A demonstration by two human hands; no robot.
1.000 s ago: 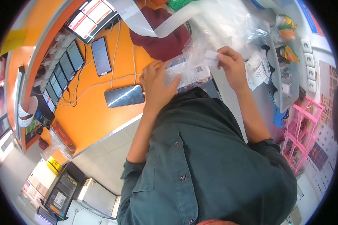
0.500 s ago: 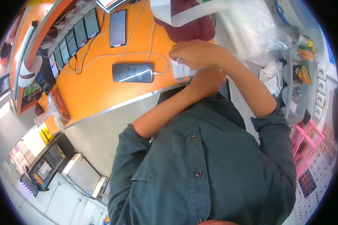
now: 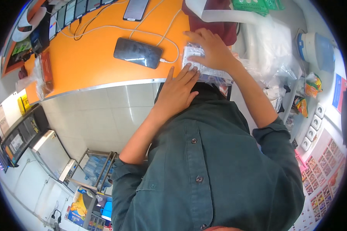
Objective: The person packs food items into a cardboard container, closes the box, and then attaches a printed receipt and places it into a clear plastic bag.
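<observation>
At the front edge of the orange desk (image 3: 85,71) lies a flat white printed packet (image 3: 188,50) in clear plastic wrap. My right hand (image 3: 216,52) rests over its far side, fingers spread. From the near side, my left hand (image 3: 177,92) reaches up with its fingers stretched out, the fingertips at the packet's lower edge. Both hands are open, though part of the packet is hidden under them. Left of it lies a dark-screened smartphone (image 3: 138,53) with a white charging cable (image 3: 172,61) plugged into its right end.
Behind the packet is a dark red cloth item (image 3: 223,29). Crumpled clear plastic bags (image 3: 273,46) fill the right side. A second phone (image 3: 135,8) and a row of phones (image 3: 69,15) stand farther back. A brown box in plastic (image 3: 45,75) sits at the desk's left end.
My left hand has come out from beneath my right arm and now lies at the packet. My right hand has spread its fingers. The view has shifted, bringing a bottle rack into sight.
</observation>
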